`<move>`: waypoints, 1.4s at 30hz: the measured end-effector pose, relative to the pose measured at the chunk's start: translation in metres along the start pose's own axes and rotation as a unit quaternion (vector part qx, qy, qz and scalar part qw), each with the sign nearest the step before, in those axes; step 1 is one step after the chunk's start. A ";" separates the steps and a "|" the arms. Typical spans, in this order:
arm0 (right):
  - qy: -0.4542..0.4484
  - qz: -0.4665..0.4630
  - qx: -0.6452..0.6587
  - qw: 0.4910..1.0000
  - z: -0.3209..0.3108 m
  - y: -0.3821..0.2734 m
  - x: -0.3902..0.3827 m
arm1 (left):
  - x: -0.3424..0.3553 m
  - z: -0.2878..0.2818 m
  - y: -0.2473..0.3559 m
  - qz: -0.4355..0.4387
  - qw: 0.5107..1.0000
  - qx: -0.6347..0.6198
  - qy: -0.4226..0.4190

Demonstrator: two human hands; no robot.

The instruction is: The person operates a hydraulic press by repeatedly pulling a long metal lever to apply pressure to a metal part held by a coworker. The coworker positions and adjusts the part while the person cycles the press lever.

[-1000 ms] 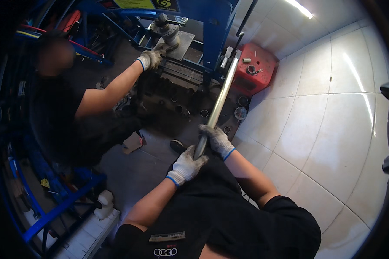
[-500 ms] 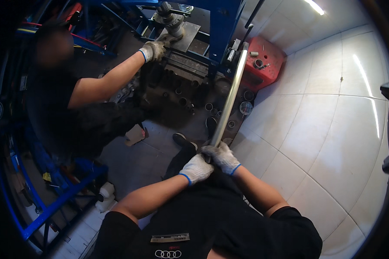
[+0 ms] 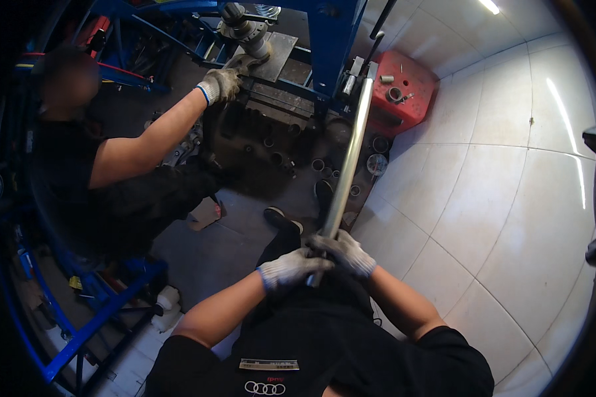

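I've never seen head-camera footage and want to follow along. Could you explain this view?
There's no robot here: the camera sits on a person's head, looking down, so their forearms enter from below. Its wide lens bends straight edges. The gloved right hand has its fingers around a long, shiny metal pole near its lower end; the left hand is on it too, though how tightly is unclear. Ahead on the right, small metal pieces lie on a red box. At upper left, a co-worker's gloved hand is by a round metal part over a metal plate, in a blue frame.
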State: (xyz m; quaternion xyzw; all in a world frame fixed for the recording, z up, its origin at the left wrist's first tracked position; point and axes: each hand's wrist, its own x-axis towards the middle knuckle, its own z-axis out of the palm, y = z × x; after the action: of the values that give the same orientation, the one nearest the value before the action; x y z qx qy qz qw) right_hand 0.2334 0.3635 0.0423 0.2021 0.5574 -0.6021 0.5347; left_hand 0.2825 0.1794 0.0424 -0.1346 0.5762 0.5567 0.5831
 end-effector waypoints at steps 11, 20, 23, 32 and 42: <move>-0.014 0.044 -0.029 0.999 0.000 0.040 0.042 | 0.043 0.003 -0.024 -0.051 0.998 0.032 0.016; 0.028 0.059 -0.040 0.997 -0.007 0.065 0.104 | 0.076 -0.029 -0.059 -0.072 0.960 0.251 0.099; -0.142 -0.181 0.114 0.966 0.001 0.020 0.022 | -0.030 -0.021 0.027 0.037 0.978 -0.105 -0.176; -0.139 -0.118 0.096 0.979 0.010 0.028 0.016 | 0.001 0.008 -0.010 0.041 0.986 0.007 -0.159; -0.037 0.053 -0.172 0.983 -0.011 0.077 0.100 | 0.061 -0.027 -0.067 -0.060 0.983 0.154 0.078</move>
State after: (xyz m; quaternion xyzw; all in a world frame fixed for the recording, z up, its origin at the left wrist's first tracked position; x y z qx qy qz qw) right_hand 0.2615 0.3462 -0.0802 0.1140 0.6208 -0.4755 0.6128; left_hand 0.3047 0.1655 -0.0485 -0.1207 0.6891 0.4131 0.5830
